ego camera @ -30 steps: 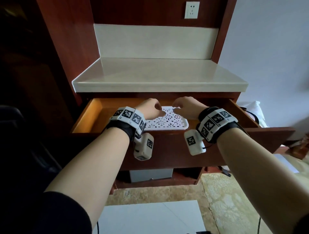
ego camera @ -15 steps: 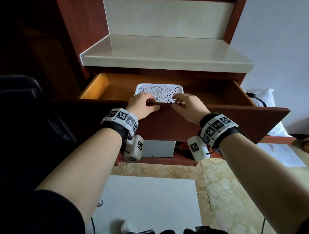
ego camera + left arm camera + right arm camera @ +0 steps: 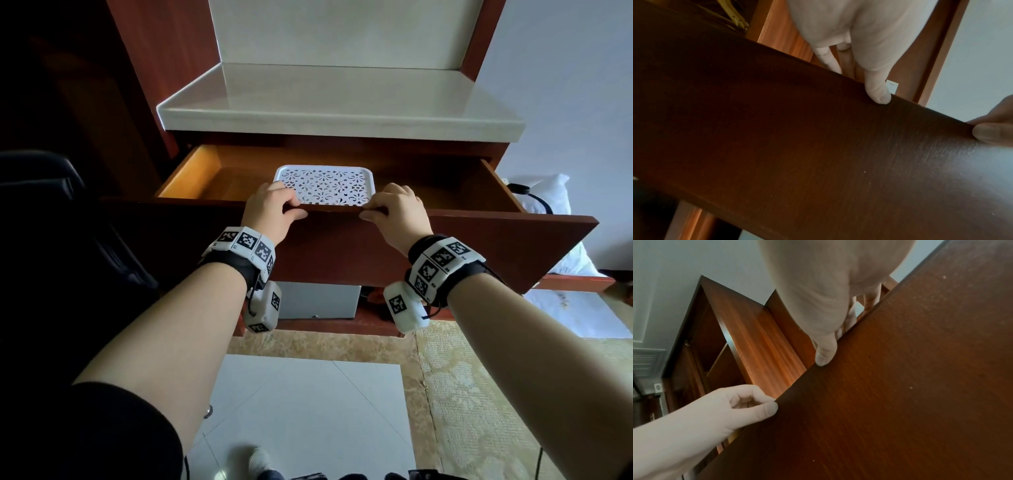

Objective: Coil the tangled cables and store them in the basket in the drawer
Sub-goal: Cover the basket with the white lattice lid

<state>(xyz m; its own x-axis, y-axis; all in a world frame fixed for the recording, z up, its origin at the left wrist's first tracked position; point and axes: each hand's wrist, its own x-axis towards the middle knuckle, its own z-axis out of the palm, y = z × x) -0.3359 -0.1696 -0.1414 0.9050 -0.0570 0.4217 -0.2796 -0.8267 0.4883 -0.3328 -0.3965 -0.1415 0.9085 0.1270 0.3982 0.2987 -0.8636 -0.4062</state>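
Both hands are hanging onto the top edge of the drawer [image 3: 342,246] front right now. The left hand [image 3: 270,210] is gripping it with the fingers curled over the edge into the drawer and the thumb [image 3: 878,93] pressing flat on the outer face. The right hand [image 3: 399,214] is doing the mirror image a bit further along the same edge, fingers hooked over the top, thumb [image 3: 824,356] pinching against the front panel. Both forearms are reaching straight out from the body toward the drawer, wrists slightly bent down, each wearing a marker band with a little white camera box hanging under it.

The basket [image 3: 323,185], white with a cut-out floral pattern, is sitting inside the drawer just behind the front panel, between the two hands. Can't see any cables from here, so can't say whether they're in it.

Compared with half a second ago, the hands are sitting further apart on the drawer edge, and the drawer is standing out further from under the countertop [image 3: 339,109], with more of the basket showing. A second ago the hands were still over the basket inside the drawer.

Count: two hands, one drawer, one basket, one pale countertop above the drawer, two wrist bands.
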